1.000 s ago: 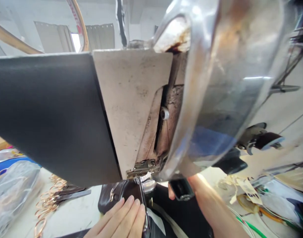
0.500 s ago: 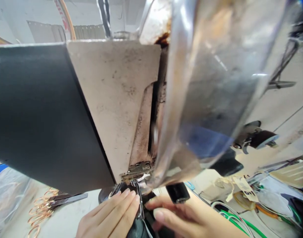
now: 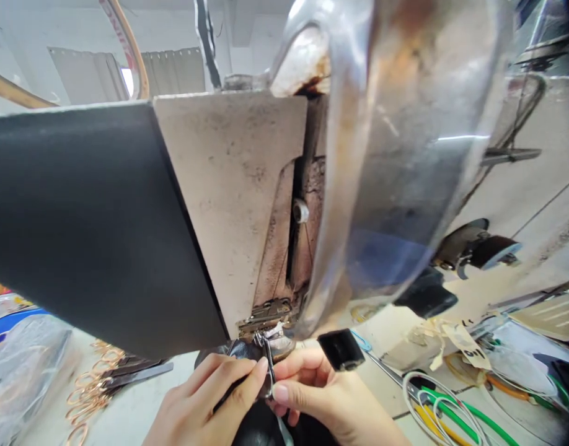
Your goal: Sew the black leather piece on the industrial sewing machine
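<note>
Hands in view: 2, left hand (image 3: 205,402) and right hand (image 3: 321,396).
Sewing machine (image 3: 238,198): 1.
Dark leather piece (image 3: 233,352) under needle: 1.
Gold rings (image 3: 92,387) in heap at left: many, exact count not readable.
Clear plastic bag (image 3: 24,365): 1.
Paper tag (image 3: 463,344): 1.

Leather piece (image 3: 238,353) under machine head (image 3: 238,204), between left hand (image 3: 205,402) and right hand (image 3: 321,396); rings (image 3: 92,387) far left.

Glossy dark leather piece (image 3: 240,354); worn metal machine (image 3: 238,186).
</note>
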Action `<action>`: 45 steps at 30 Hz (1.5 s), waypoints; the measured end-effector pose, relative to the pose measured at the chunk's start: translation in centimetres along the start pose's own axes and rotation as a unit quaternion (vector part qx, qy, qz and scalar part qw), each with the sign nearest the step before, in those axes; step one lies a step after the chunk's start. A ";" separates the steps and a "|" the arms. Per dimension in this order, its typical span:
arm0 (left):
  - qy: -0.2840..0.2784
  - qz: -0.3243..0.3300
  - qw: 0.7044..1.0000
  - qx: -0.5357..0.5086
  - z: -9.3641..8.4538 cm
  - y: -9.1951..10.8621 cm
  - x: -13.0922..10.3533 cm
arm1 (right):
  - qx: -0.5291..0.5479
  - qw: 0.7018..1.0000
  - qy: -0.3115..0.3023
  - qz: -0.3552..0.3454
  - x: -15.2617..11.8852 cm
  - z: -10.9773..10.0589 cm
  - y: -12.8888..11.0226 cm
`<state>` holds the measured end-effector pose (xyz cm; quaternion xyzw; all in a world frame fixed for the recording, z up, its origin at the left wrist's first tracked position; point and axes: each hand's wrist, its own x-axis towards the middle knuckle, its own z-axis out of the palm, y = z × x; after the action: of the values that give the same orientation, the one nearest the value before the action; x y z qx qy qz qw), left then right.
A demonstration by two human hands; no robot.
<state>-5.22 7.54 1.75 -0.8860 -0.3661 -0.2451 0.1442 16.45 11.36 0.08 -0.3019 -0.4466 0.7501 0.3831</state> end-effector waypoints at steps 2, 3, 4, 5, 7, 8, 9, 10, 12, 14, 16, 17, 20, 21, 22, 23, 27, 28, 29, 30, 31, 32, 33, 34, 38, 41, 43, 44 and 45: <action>0.010 -0.021 0.999 -0.034 -0.1 0.2 0.4 | -0.017 0.999 0.009 -0.026 0.1 -0.2 0.3; 0.018 -0.039 0.998 -0.053 -0.1 0.4 0.6 | -0.031 0.998 0.014 -0.045 0.1 -0.3 0.5; 0.025 -0.060 0.995 -0.074 -0.1 0.6 0.7 | -0.049 0.996 0.018 -0.067 0.1 -0.3 0.7; 0.031 -0.084 0.992 -0.092 0.0 0.8 0.9 | -0.074 0.993 0.025 -0.087 0.1 -0.3 1.0; 0.041 -0.137 0.983 -0.117 0.2 1.2 1.2 | -0.128 0.983 0.051 -0.123 0.0 -0.2 1.4; 0.048 -0.158 0.979 -0.121 0.3 1.3 1.3 | -0.150 0.977 0.070 -0.136 0.0 0.0 1.5; 0.056 -0.171 0.976 -0.119 0.4 1.4 1.3 | -0.164 0.972 0.088 -0.146 -0.1 0.2 1.6; 0.063 -0.175 0.976 -0.114 0.6 1.5 1.4 | -0.172 0.967 0.105 -0.153 -0.1 0.4 1.6; 0.080 -0.166 0.978 -0.102 0.8 1.5 1.5 | -0.176 0.962 0.126 -0.166 -0.2 0.8 1.5; 0.095 -0.165 0.975 -0.116 0.9 1.3 1.7 | -0.196 0.954 0.130 -0.185 -0.2 0.9 1.4; 0.108 -0.185 0.966 -0.143 1.0 1.1 1.8 | -0.233 0.939 0.131 -0.215 -0.2 0.8 1.2; 0.119 -0.205 0.960 -0.149 1.1 1.0 1.9 | -0.253 0.930 0.132 -0.232 -0.1 0.7 1.0; 0.129 -0.248 0.947 -0.161 1.1 0.7 2.0 | -0.295 0.910 0.131 -0.260 -0.1 0.5 0.8; 0.128 -0.250 0.945 -0.168 1.1 0.6 2.1 | -0.300 0.909 0.127 -0.260 -0.2 0.4 0.8; 0.123 -0.248 0.945 -0.176 1.1 0.6 2.1 | -0.303 0.910 0.121 -0.256 -0.2 0.4 0.7; 0.116 -0.244 0.945 -0.182 1.1 0.5 2.2 | -0.304 0.912 0.114 -0.251 -0.3 0.4 0.6; 0.095 -0.260 0.939 -0.206 0.9 0.8 2.4 | -0.289 0.927 0.085 -0.222 -0.3 0.2 -0.1; 0.086 -0.269 0.935 -0.216 0.9 0.8 2.4 | -0.275 0.938 0.067 -0.198 -0.2 0.1 -0.3; 0.080 -0.276 0.931 -0.223 0.9 0.9 2.4 | -0.256 0.951 0.045 -0.165 0.0 0.0 -0.6; 0.075 -0.282 0.929 -0.228 0.8 1.0 2.4 | -0.233 0.964 0.022 -0.129 0.2 -0.1 -0.8; 0.070 -0.286 0.928 -0.230 0.8 1.0 2.5 | -0.212 0.973 0.000 -0.094 0.4 -0.1 -1.0; 0.066 -0.287 0.927 -0.231 0.8 1.1 2.5 | -0.196 0.978 -0.016 -0.068 0.6 -0.2 -1.2; 0.062 -0.286 0.928 -0.231 0.7 1.1 2.6 | -0.184 0.981 -0.023 -0.054 0.9 -0.2 -1.2; 0.061 -0.283 0.930 -0.228 0.7 1.1 2.6 | -0.177 0.983 -0.023 -0.052 1.0 -0.3 -1.3; 0.069 -0.262 0.940 -0.206 0.7 1.2 2.5 | -0.171 0.983 -0.010 -0.063 1.3 -0.2 -1.1; 0.088 -0.250 0.947 -0.179 0.9 1.3 2.2 | -0.178 0.981 0.001 -0.071 1.1 0.0 -1.0; 0.104 -0.236 0.955 -0.149 1.1 1.4 2.0 | -0.201 0.975 0.024 -0.096 0.8 0.2 -0.8; 0.109 -0.228 0.958 -0.133 1.2 1.5 1.9 | -0.228 0.965 0.043 -0.121 0.7 0.3 -0.7; 0.111 -0.224 0.961 -0.120 1.2 1.6 1.8 | -0.262 0.950 0.067 -0.153 0.5 0.4 -0.6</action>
<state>-2.60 8.02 1.61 -0.7595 -0.5046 -0.4101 0.0177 16.03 11.76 0.73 -0.3690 -0.6416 0.5170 0.4299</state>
